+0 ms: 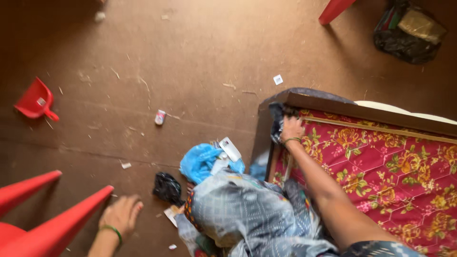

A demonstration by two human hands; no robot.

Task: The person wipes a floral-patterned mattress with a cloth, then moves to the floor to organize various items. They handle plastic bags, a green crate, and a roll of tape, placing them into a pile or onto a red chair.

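My right hand bunches the dark cloth at the red floral mattress corner, fingers clenched on it; my left hand rests flat on the brown floor, fingers loosely spread, for balance

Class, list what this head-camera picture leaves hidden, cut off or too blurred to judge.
- Left hand: motion-blurred, grip unclear.
- Right hand: its fingertips are buried in dark cloth.
- Red chair legs: cut by the left edge.
- Small can: too small to identify.
- Floral mattress: runs off right.
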